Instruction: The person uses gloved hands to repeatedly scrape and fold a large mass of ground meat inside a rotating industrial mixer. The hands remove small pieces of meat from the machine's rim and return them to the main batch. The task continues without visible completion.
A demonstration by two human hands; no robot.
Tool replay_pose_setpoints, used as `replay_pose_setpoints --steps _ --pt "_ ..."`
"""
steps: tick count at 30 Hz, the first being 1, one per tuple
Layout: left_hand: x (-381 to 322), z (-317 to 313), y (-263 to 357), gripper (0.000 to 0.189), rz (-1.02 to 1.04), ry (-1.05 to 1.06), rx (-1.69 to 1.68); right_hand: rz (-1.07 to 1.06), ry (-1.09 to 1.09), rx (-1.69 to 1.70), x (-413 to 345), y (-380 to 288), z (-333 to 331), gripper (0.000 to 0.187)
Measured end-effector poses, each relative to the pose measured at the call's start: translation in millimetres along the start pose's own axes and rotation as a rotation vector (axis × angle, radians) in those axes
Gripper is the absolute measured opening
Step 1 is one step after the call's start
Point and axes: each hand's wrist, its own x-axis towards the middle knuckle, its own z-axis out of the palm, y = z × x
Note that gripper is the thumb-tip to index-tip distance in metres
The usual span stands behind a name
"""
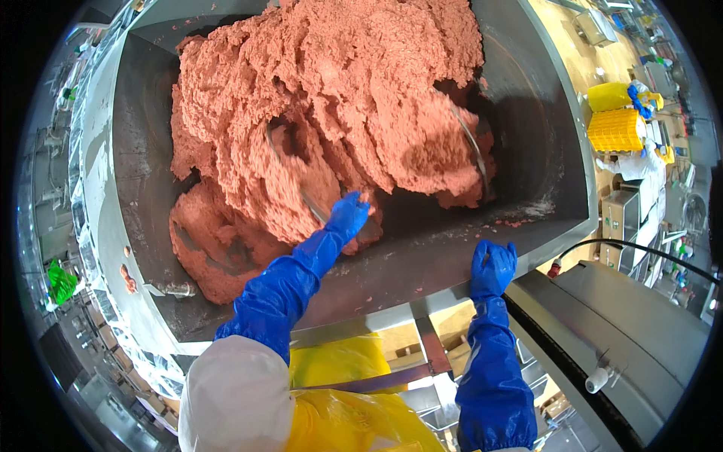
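Observation:
A large pink mass of ground meat [316, 101] fills much of a deep metal mixer tub [361, 299]. Curved metal mixing blades [473, 144] show through it, and the meat near them looks blurred. My left hand [349, 213], in a blue glove and sleeve, reaches over the front wall to the meat beside a blade. Pink meat shows at its fingertips; whether they pinch it is unclear. At the front right rim, my right hand [493, 261], also gloved in blue, hangs over the inner wall. Its fingers are loosely bent and apart, with nothing visible in them.
Small meat scraps [129, 279] lie on the left rim. A metal cabinet [627, 322] with a black cable [638, 243] stands at right. Beyond it are a yellow crate [615, 130] and a person in white [644, 169]. My yellow apron [361, 418] is close to the tub.

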Motion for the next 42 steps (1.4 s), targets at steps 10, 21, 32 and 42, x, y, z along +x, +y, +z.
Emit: replay_pose_setpoints --steps 10,21,32,42 --pt "346.4 -81.0 99.9 0.023 0.09 0.105 -0.506 -0.019 0.007 0.053 13.5 -9.5 -2.4 0.005" --pt "401.2 -40.6 258.3 0.039 0.486 0.366 0.799 0.06 -0.075 0.013 15.3 -9.1 -6.2 0.014" --pt "511.5 -14.5 269.5 0.058 0.386 0.333 1.045 0.123 -0.156 -0.038 20.0 -9.3 -7.5 0.023" --pt "414.1 -20.3 215.8 0.034 0.5 0.24 1.446 0.149 -0.09 -0.008 7.2 -5.9 -8.9 0.019"
